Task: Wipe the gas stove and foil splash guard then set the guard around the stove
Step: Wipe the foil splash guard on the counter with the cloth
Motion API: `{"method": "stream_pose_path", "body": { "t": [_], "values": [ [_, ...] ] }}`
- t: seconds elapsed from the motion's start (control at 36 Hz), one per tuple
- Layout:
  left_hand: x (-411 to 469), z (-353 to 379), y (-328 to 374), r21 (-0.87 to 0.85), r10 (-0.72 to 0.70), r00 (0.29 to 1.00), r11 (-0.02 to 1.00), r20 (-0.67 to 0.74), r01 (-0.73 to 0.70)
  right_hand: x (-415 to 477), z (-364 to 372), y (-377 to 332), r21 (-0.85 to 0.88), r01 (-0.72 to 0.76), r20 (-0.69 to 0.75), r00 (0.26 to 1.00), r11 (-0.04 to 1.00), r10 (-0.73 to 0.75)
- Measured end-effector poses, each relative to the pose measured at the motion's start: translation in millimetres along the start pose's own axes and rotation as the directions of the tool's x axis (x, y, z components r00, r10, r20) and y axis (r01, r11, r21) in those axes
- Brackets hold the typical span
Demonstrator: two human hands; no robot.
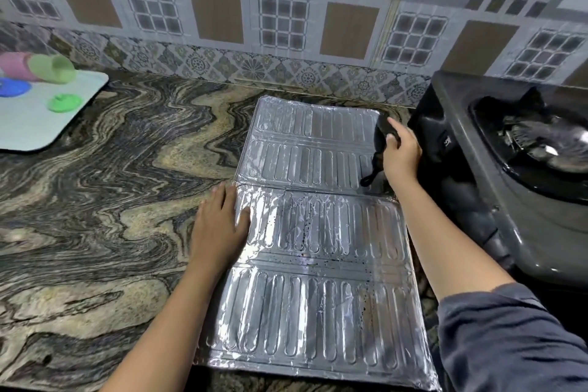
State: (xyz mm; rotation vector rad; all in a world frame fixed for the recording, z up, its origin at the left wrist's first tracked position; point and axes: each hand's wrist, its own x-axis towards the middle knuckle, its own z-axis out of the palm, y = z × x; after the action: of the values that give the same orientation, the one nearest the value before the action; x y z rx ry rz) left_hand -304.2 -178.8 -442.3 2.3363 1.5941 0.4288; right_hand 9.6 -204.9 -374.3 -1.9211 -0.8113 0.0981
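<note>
On the counter lies the foil guard. Left hand presses flat at nine o'clock; right hand grips dark cloth at two.

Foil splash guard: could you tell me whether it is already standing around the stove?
No, the foil splash guard lies flat on the countertop beside the gas stove.

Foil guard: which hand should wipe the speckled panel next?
Right. The right hand grips the dark cloth on the foil guard; the left hand lies flat on its left edge, probably steadying it.
</note>
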Motion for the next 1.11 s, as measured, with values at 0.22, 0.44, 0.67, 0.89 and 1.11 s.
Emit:
{"method": "stream_pose_path", "body": {
  "t": [0.22,0.44,0.67,0.89,1.11],
  "values": [
    [-4.4,-12.1,15.1,0.231,-0.018,0.999,0.973,-0.03,0.025,-24.9,2.9,-21.1,0.063,0.084,0.076,0.993,0.994,-0.089],
    [-25.3,-24.9,18.9,0.026,-0.071,0.997,0.997,0.037,0.07,-67.2,-7.8,-26.6,0.112,0.086,0.171,0.98,0.99,-0.104],
    [-93.1,-27.5,2.8,-0.055,-0.02,0.999,0.998,0.037,0.022,-124.4,-31.6,-15.2,0.008,0.151,0.25,0.957,0.988,-0.148],
    [-133.7,-17.9,-5.4,0.004,-0.036,0.99,0.999,0.139,0.036,-158.0,-44.5,19.8,-0.175,0.11,0.181,0.98,0.978,-0.078],
    [-140.0,-14.1,5.4,0.074,-0.083,0.981,0.995,0.178,0.07,-170.2,-41.6,35.8,-0.439,0.095,0.27,0.962,0.894,0.03]
  ]
}}
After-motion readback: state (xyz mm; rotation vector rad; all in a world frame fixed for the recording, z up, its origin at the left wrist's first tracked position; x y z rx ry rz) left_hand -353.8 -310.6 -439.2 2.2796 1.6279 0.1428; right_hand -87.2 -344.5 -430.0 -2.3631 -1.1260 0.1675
